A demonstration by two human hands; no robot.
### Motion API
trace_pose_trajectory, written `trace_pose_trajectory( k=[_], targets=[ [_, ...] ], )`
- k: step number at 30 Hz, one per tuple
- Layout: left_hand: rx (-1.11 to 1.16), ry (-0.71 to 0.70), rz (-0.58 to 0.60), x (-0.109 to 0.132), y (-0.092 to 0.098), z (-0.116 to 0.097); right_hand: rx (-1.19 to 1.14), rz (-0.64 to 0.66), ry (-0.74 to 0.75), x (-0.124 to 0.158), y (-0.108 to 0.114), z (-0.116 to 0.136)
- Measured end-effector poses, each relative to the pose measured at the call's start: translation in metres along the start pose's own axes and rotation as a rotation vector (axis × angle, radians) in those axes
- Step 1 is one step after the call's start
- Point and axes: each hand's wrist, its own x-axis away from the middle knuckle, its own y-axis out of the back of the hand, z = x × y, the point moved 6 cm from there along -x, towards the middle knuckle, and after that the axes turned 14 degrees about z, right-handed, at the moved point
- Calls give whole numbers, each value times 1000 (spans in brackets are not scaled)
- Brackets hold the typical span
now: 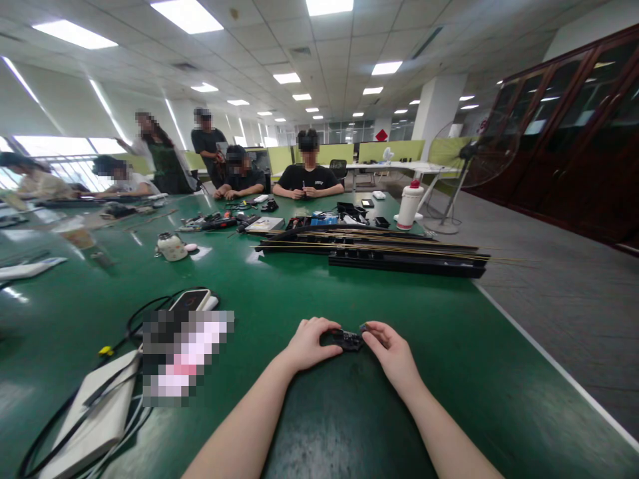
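At the lower centre of the frame, your left hand (308, 346) grips the left end of a small dark piece (350, 340) between thumb and fingers, while your right hand (393, 352) pinches a tiny part (364, 328) at its upper right corner, so the work looks under way rather than finished. Whether that tiny part is joined to the piece or only held beside it cannot be told at this size, which leaves the remaining work unclear; the long black bars (404, 264) right of centre on the green table (249, 286) lie untouched, well apart from your 2 hands
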Motion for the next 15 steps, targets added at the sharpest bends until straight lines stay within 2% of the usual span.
trace_pose_trajectory(
  k=[15],
  targets=[
    [9, 7, -5, 1, 0, 0, -101, -107, -13, 5, 7, 10]
  ],
)
